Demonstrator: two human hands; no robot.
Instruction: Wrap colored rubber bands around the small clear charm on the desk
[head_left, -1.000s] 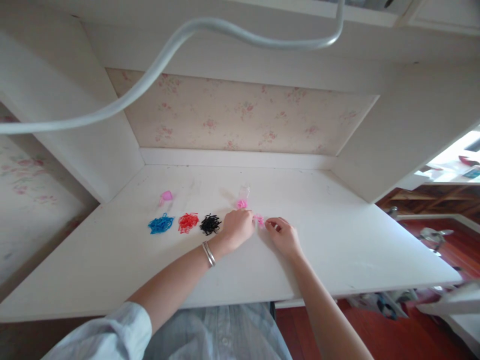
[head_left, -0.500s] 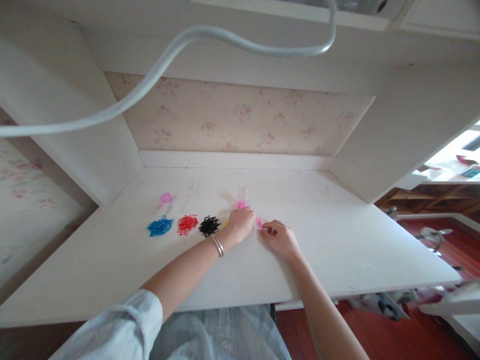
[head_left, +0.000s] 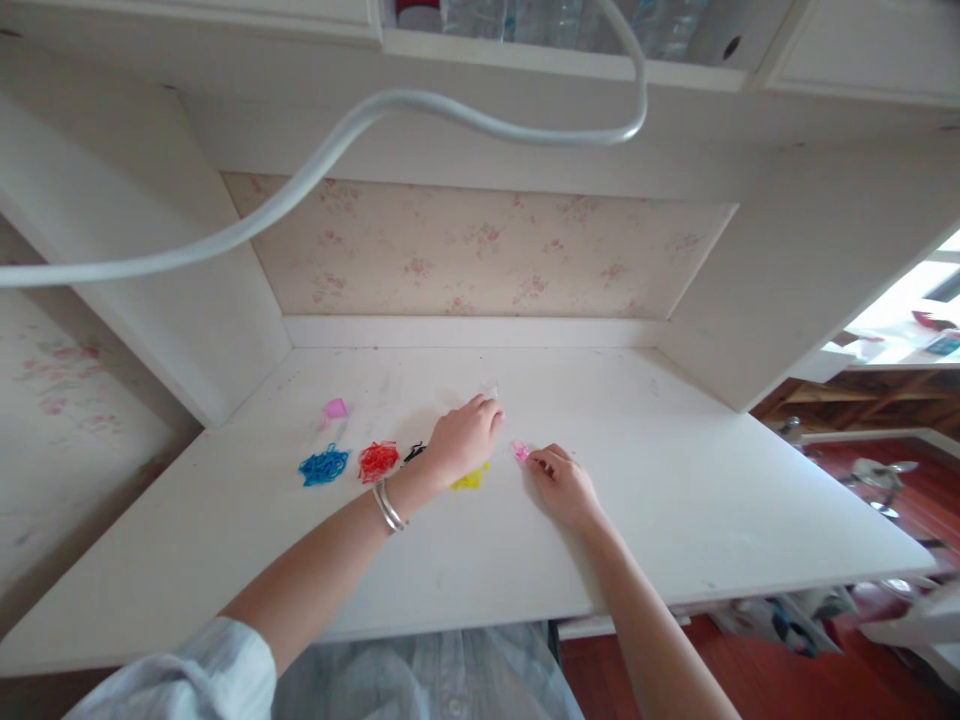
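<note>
My left hand [head_left: 466,440] is closed, curled over the near end of a small clear plastic bag [head_left: 489,389]; whatever its fingers hold is hidden. Beneath its wrist side lies a yellow pile of rubber bands [head_left: 471,478], partly covered. A little pink bunch of rubber bands [head_left: 520,451] lies on the white desk at the fingertips of my right hand [head_left: 561,482], which is pinched at the bunch's edge. Left of the hands are a black pile [head_left: 415,452], mostly covered by my left arm, a red pile [head_left: 378,460] and a blue pile [head_left: 324,465].
A pink piece with a clear part [head_left: 334,409] lies behind the blue pile. A thick white cable [head_left: 420,100] crosses the upper view. Shelf panels enclose the white desk [head_left: 645,420] on both sides, and clear bottles [head_left: 547,20] stand on the shelf above.
My left hand has moved left and back from the pink bunch toward the clear bag, uncovering the yellow pile and covering more of the black one. The right hand stays beside the pink bunch.
</note>
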